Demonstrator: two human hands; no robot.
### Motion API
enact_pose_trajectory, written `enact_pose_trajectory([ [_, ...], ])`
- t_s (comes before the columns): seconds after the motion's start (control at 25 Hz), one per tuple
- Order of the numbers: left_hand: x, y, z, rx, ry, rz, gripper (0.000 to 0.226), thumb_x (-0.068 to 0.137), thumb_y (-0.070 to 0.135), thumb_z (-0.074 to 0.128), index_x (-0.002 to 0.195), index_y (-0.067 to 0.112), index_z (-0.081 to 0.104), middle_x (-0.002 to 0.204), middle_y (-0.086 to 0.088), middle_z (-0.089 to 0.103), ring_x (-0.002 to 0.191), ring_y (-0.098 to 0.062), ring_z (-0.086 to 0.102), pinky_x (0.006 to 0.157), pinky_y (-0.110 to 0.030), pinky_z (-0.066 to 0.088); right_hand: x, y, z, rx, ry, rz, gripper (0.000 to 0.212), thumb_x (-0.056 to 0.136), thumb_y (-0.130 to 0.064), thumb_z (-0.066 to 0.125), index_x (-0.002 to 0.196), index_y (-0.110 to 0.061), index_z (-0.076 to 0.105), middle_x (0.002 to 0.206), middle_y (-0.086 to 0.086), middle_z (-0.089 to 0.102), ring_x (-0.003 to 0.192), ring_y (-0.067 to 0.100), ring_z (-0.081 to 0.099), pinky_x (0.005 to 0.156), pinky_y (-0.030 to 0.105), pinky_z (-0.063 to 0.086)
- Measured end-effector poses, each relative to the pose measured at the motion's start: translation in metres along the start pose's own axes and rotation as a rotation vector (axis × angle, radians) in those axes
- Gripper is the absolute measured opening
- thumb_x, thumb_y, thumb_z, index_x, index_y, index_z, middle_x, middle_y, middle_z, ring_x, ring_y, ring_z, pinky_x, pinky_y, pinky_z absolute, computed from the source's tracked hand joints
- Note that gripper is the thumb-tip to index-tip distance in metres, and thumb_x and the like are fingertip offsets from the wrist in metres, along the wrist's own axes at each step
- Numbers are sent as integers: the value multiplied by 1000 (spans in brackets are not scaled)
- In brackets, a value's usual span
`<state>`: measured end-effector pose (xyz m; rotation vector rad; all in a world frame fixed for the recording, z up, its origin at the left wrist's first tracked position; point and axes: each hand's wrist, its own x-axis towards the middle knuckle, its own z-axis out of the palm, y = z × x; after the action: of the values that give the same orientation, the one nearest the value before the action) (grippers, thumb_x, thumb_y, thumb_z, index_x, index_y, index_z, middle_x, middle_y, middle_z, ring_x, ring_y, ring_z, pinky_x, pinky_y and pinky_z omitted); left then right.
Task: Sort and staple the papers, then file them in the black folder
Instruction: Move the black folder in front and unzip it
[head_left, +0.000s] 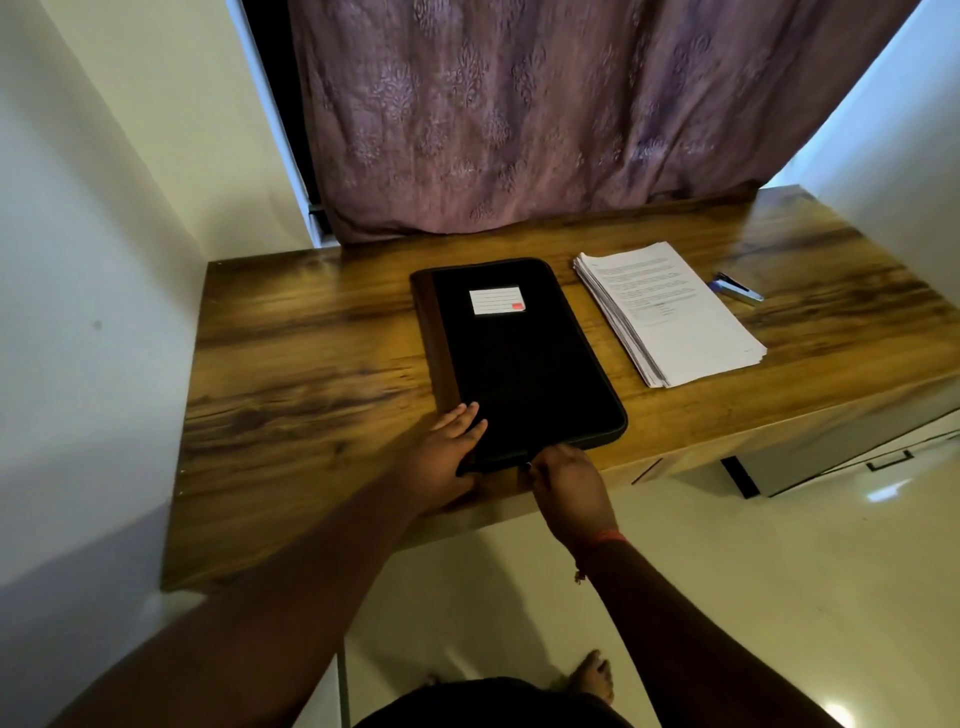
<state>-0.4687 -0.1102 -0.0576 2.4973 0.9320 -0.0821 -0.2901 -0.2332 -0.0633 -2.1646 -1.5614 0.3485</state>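
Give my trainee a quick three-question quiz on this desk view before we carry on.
1. True or false: the black folder lies closed on the desk.
2. What lies between the folder and the stapler? A) paper stack B) mug C) phone
3. Which hand pinches at the folder's near edge?

Key:
1. True; it lies flat and shut.
2. A, the paper stack.
3. The right hand, apparently at the zipper pull; the left hand rests flat on the near left corner.
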Motion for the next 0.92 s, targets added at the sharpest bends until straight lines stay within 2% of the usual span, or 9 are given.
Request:
enact_pose_trajectory([
  [0.2, 0, 1, 0, -8, 20, 17, 78, 95, 30, 59, 157, 20, 13, 165, 0, -6, 151, -15, -8, 123, -31, 9, -6, -23, 14, 48, 14, 12, 7, 89, -16, 61, 82, -14, 62, 84, 2, 57, 79, 18, 51, 68, 26, 35],
  [0.36, 0, -2, -1, -18, 10, 18, 78, 95, 29, 59, 157, 17, 14, 165, -1, -6, 151, -14, -8, 123, -27, 7, -7, -28, 17, 71, 4, 31, 6, 89, -16, 60, 83, -15, 60, 83, -2, 53, 77, 13, 46, 68, 25, 34],
  [0.52, 1, -1, 0, 6, 5, 24, 80, 94, 26, 60, 158, 18, 12, 164, 0, -8, 151, -14, -11, 123, -30, 8, -3, -15, 8, 43, -27, 28, 7, 92, -20, 58, 87, -18, 62, 86, -5, 53, 81, 11, 48, 70, 23, 38],
  [0.64, 1, -1, 3, 8, 7, 36, 80, 95, 27, 60, 158, 17, 11, 164, -2, -9, 151, -15, -11, 123, -31, 8, -4, -10, 5, 54, 13, 84, 8, 92, -19, 58, 84, -19, 60, 85, -4, 54, 81, 12, 50, 70, 23, 40],
  [0.76, 1, 1, 4, -1, 25, 27, 78, 96, 27, 59, 157, 16, 12, 165, -3, -7, 150, -15, -12, 123, -32, 7, -6, -21, 15, 31, -5, 14, 9, 92, -20, 58, 84, -17, 60, 85, -1, 56, 81, 14, 50, 70, 23, 36],
  [0.92, 1, 1, 3, -23, 29, 50, 76, 97, 30, 58, 157, 14, 13, 165, -6, -5, 151, -17, -11, 119, -24, 2, -4, -36, 25, 63, -71, -75, 11, 93, -22, 57, 94, -15, 65, 91, 0, 60, 85, 14, 53, 75, 27, 43],
])
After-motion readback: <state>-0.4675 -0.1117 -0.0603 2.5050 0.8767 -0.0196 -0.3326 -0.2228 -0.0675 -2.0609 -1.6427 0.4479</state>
